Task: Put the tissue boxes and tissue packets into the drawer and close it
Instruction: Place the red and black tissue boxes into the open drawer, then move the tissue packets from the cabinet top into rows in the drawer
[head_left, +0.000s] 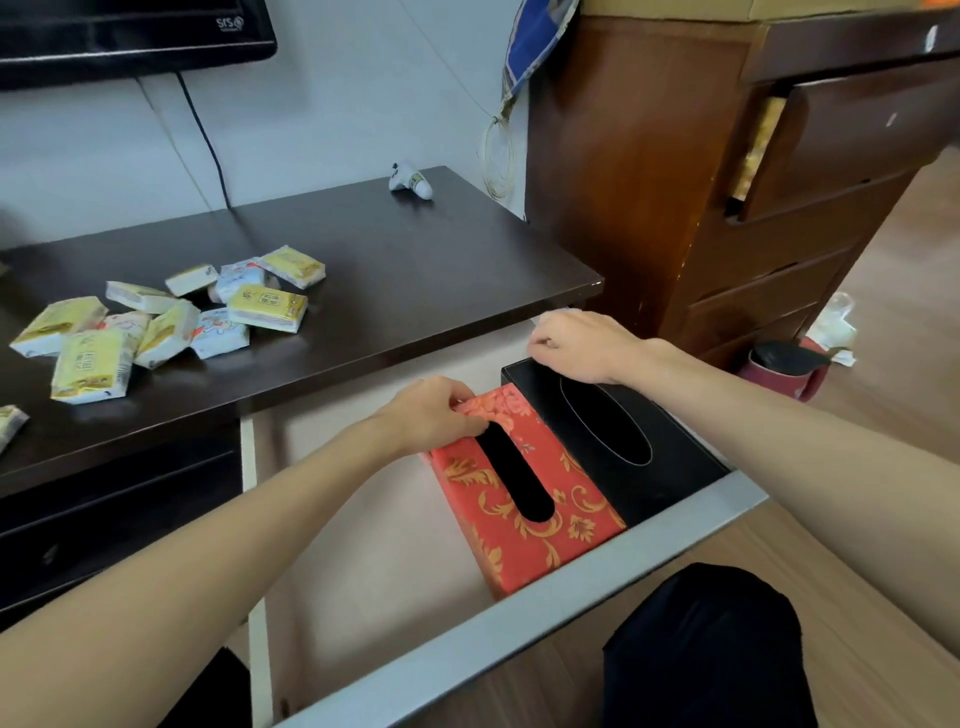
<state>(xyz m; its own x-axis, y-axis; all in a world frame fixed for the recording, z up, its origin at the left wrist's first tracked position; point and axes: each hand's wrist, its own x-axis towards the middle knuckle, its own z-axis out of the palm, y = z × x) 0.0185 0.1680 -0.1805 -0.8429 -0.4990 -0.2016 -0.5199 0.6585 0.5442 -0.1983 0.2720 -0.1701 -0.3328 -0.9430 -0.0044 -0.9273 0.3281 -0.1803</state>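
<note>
The drawer under the dark table stands pulled open, its grey front edge nearest me. Inside, at the right, a black tissue box lies flat, and a red tissue box with gold flowers leans tilted against its left side. My left hand grips the far end of the red box. My right hand rests with curled fingers on the far end of the black box. Several yellow and white tissue packets lie scattered on the tabletop at the left.
The dark table holds a small white object near the wall. A brown chest of drawers stands to the right, with a red bin on the floor beside it. A screen hangs at top left. The drawer's left half is bare.
</note>
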